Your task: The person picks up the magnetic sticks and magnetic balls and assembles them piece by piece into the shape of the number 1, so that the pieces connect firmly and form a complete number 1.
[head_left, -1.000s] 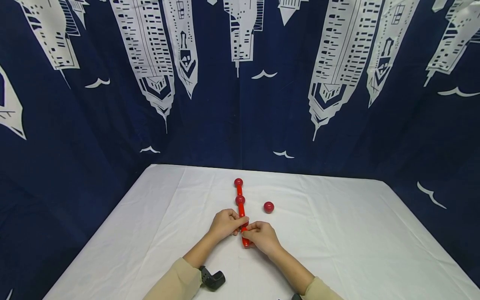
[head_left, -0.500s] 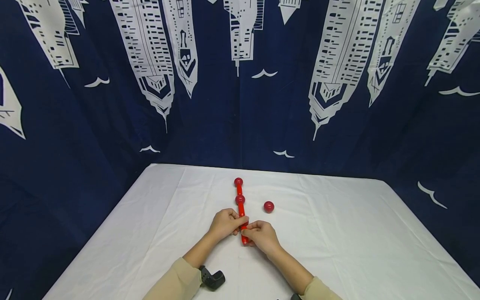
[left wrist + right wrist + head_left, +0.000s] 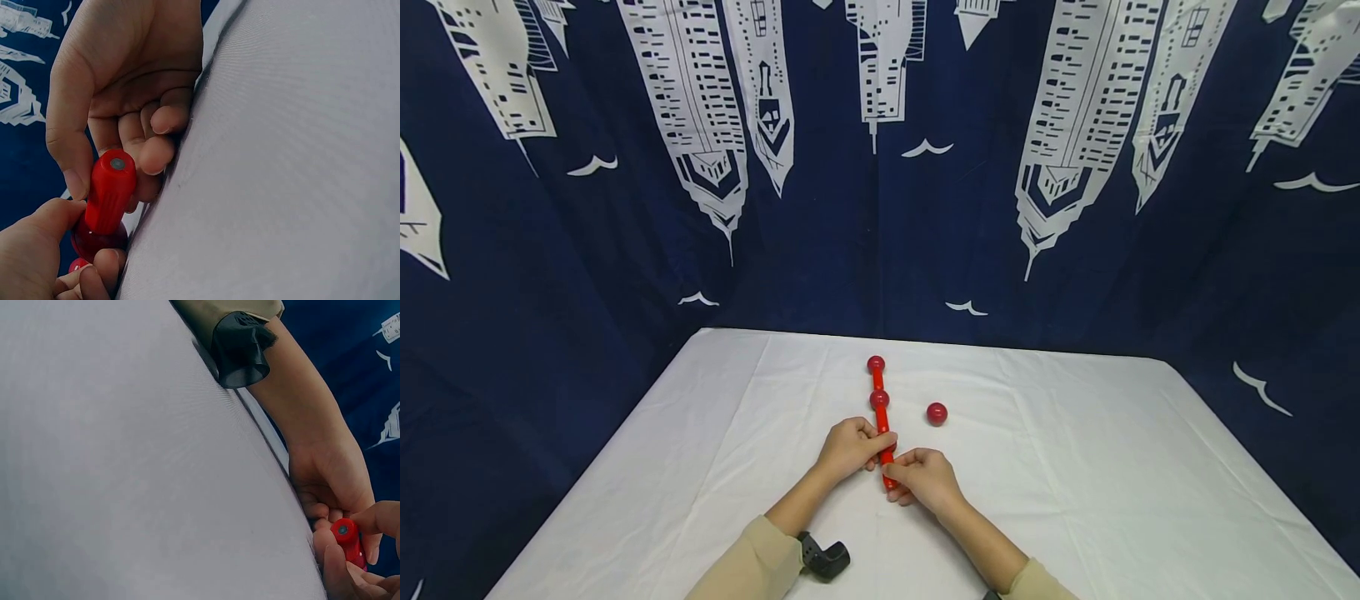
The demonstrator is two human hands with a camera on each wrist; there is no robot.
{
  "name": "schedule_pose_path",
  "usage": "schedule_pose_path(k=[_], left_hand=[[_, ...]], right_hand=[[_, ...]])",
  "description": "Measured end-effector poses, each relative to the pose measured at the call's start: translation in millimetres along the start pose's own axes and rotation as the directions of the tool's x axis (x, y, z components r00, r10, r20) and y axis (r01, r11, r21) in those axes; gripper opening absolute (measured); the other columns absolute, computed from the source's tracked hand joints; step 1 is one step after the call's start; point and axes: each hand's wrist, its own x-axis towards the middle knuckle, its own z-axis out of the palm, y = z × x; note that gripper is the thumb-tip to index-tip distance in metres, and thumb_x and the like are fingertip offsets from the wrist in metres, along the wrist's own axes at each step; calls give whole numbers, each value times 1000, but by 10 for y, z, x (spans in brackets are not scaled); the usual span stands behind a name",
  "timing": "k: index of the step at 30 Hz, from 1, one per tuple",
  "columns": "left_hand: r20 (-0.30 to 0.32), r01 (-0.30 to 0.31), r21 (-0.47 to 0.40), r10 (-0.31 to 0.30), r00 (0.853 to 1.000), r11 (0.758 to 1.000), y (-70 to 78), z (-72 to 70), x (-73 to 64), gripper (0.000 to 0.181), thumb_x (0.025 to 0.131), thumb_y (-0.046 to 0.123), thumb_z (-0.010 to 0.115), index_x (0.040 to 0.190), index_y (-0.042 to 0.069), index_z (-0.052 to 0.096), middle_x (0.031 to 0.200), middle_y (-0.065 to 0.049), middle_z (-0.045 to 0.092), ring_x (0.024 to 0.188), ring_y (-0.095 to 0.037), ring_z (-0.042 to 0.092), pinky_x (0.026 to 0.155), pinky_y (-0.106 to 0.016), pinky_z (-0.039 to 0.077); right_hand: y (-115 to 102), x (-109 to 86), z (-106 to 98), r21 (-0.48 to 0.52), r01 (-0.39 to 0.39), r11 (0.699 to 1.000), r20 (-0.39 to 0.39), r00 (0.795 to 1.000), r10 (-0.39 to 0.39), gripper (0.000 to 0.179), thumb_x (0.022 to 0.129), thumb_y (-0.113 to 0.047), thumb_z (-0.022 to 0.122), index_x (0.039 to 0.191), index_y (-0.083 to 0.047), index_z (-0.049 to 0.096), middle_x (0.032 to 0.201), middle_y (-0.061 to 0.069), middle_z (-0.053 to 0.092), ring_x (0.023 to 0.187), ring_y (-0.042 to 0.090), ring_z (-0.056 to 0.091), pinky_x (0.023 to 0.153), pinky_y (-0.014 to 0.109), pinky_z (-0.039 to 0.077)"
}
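Red rod (image 3: 882, 425) w/ 2 balls pinched by both hands, L (image 3: 848, 447) & R (image 3: 924, 479)

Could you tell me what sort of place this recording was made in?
Probably a staged recording booth, not a home or workshop: a table under a plain white cloth, dark blue skyscraper-print curtains closing it in on three sides, and only a red rod and ball laid out.
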Motion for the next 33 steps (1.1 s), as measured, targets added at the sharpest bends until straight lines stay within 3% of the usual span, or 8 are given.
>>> schedule_pose_path(k=[10,17,22,30,33], left_hand=[[5,-13,-8,13,1000,1000,-6,-4,6,33,86,33,75,77,4,61,51,2,54,41,-7,49,42,-19,34],[21,-27,9,26,999,1000,-4,3,5,38,88,39,73,85,3,63,52,2,55,42,-7,49,42,-19,34],[43,-26,61,23,999,998,2,-13,-26,45,80,43,79,88,3,60,49,3,54,44,-8,47,42,-21,29],[120,-61,108,48,992,992,28,-28,-53,44,84,41,76,60,9,59,42,3,52,38,-6,48,39,-19,28],[141,-68,106,53,989,992,33,-22,-54,42,85,37,76,57,10,61,43,4,52,37,-5,49,38,-17,29]], right_hand=[[46,3,-48,39,-40,998,123,992,35,28,89,-19,69,86,8,67,63,7,66,48,10,63,48,24,53],[55,0,-52,46,-42,998,107,994,37,27,89,-20,70,86,7,67,61,5,64,47,10,62,48,24,53],[74,-8,-46,78,-21,997,83,996,15,26,90,-17,70,89,8,64,63,6,65,49,11,63,49,24,54],[80,-10,-41,105,-3,995,54,999,-2,27,91,-17,69,95,8,60,66,6,65,48,11,63,48,23,53],[77,-9,-41,96,-4,995,48,999,-1,25,90,-16,70,93,6,60,63,5,63,45,9,60,46,22,51]])
